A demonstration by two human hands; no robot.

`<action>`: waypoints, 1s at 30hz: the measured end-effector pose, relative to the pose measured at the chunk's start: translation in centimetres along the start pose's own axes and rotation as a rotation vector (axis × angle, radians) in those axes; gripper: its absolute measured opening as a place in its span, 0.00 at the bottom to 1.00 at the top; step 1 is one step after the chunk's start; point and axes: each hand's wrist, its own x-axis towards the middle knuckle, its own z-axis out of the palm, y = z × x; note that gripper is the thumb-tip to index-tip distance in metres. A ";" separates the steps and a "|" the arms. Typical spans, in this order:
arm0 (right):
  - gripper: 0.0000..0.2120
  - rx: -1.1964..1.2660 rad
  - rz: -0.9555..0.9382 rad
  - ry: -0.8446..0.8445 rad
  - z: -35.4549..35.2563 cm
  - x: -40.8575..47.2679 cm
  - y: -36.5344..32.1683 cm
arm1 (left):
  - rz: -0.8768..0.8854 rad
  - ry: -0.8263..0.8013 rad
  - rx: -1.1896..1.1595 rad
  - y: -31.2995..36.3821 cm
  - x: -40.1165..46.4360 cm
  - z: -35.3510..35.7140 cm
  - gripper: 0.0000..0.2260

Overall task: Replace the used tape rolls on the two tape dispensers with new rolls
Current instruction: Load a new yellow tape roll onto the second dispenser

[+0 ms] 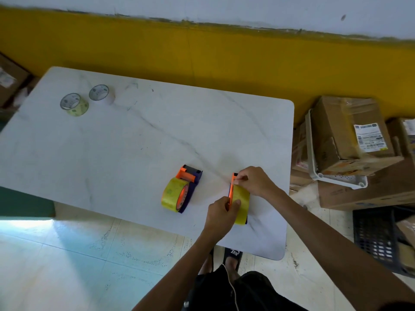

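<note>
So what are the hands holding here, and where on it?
Both are on the right tape dispenser: the left hand grips its yellow roll at the near side, the right hand pinches at its far, cutter end.

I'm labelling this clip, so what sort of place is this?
Probably a small packing or parcel room: taped brown cardboard boxes with shipping labels are stacked beside a white marble-look table, where two orange tape dispensers hold yellow rolls.

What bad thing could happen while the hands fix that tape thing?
The right hand pinches the tape end at the dispenser's cutter end, so a finger might get nicked there. The loose tape could also stick back onto the yellow roll that the left hand steadies. That dispenser sits near the table edge, so a slip might knock it off.
</note>
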 end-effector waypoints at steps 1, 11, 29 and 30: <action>0.08 -0.007 0.009 0.011 0.1 0.2 0.3 | -0.019 -0.003 -0.001 0.1 0.0 0.0 0.20; 0.12 -0.164 -0.025 0.064 1.0 1.6 2.4 | -0.180 0.016 0.129 2.1 0.6 -0.3 0.23; 0.03 -0.021 -0.014 -0.284 -2.3 4.9 3.8 | -0.118 -0.024 0.473 3.3 0.0 -1.3 0.25; 0.03 -0.008 -0.003 -0.307 -2.6 5.2 3.9 | -0.114 -0.024 0.482 3.3 0.1 -1.4 0.25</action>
